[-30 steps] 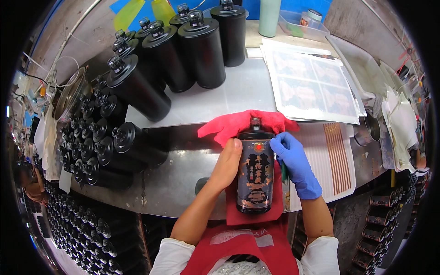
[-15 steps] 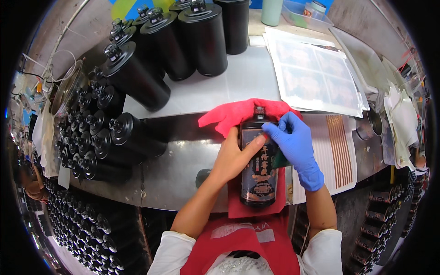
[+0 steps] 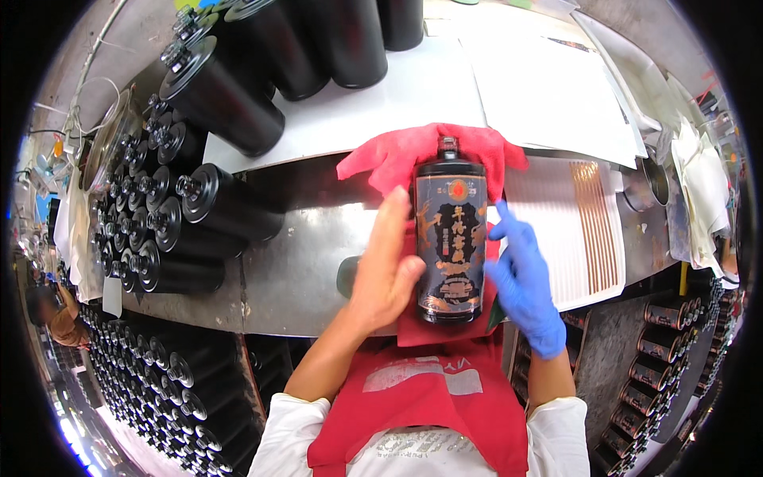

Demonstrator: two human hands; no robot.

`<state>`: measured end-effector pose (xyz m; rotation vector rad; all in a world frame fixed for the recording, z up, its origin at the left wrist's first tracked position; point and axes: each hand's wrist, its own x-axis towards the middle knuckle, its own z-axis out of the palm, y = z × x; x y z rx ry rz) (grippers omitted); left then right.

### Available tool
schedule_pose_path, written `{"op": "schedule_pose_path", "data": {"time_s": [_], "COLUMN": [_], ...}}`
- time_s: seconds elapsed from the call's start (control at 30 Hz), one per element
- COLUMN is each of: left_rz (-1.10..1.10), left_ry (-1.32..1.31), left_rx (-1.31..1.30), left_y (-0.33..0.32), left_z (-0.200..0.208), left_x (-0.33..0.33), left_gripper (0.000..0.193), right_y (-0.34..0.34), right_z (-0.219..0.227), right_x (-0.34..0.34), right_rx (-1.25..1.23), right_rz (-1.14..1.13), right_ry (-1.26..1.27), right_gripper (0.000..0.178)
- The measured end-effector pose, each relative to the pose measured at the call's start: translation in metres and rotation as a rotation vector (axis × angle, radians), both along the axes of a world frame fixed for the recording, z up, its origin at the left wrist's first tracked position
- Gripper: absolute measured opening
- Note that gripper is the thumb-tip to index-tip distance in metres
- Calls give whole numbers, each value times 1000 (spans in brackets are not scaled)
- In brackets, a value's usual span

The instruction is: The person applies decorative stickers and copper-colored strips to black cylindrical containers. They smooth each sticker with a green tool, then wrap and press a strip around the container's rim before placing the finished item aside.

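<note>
Blue nitrile covers my right hand point(image 3: 520, 282); its fingers lie straight and close together, flat beside the right edge of the dark bottle point(image 3: 451, 230), no longer curled over the label as they were half a second ago; my bare left hand point(image 3: 387, 266) presses open-palmed against the bottle's left side, fingers extended and together, thumb touching the glass. Both hands have slid off the face to the flanks, so I judge the label freshly smoothed and the bottle only steadied now. It lies neck away from me on a red cloth point(image 3: 397, 155) spread over the steel bench point(image 3: 294, 278); black unlabelled bottles point(image 3: 203, 199) are stacked well to the left; a ridged white tray point(image 3: 572, 230) sits just right.
</note>
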<state>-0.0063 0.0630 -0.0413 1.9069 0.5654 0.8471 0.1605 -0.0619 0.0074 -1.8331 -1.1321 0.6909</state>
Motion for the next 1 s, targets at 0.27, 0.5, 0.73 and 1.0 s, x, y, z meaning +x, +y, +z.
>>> {"op": "schedule_pose_path", "data": {"time_s": [0.27, 0.5, 0.73, 1.0], "left_rz": [-223, -227, 424, 253], "left_ry": [122, 205, 663, 638], "left_rx": [-53, -105, 307, 161], "left_y": [-6, -10, -11, -5], "left_z": [-1, 3, -12, -22], "left_x": [-1, -8, -57, -69], "left_gripper": [85, 91, 51, 49], "right_y": [-10, -29, -21, 117], "right_z": [-31, -64, 45, 62], "right_x": [5, 69, 1, 49], "right_rx": [3, 82, 38, 424], "right_rz": [41, -441, -45, 205], "right_ry": [145, 1250, 574, -687], "right_gripper": [59, 37, 30, 20]}}
